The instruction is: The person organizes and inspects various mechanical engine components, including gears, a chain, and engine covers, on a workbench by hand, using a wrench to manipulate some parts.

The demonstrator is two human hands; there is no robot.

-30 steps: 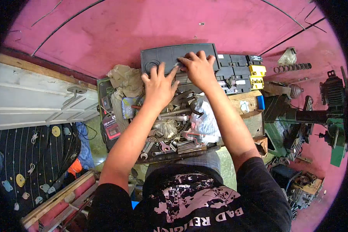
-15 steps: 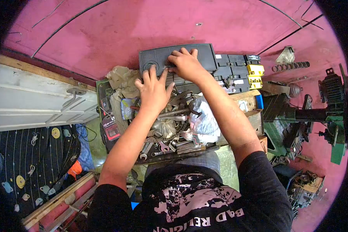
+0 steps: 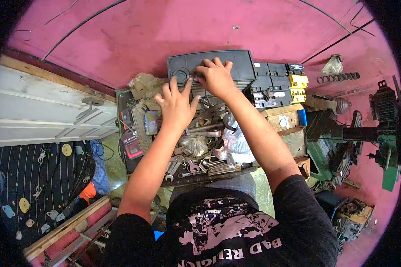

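Observation:
On top of a dark, flat-topped case [image 3: 236, 60] by the wall lies a small group of dark rings [image 3: 180, 71]. My left hand [image 3: 176, 107] reaches to the case's near edge, fingers spread and thumb apart, its fingertips beside the rings. Close to its right, my right hand [image 3: 217, 80] rests over the case top with bent fingers. The right thumb and forefinger come together near the left forefinger's tip; whatever may be between them is too small to make out. Part of the case's ridged front is covered by my hands.
Below my hands, the bench holds spanners [image 3: 194, 167], a plastic bag [image 3: 234, 144], a hammer-like tool [image 3: 228, 120] and other metal parts. Black battery-like cases [image 3: 272, 82] with a yellow piece [image 3: 298, 84] stand right. A white door [image 3: 40, 102] is left; a green machine [image 3: 390, 164] stands far right.
The view has shifted slightly, so the bench sits a little further right. Both hands stay at the case's near edge, and the dark rings show more clearly beside my left fingertips.

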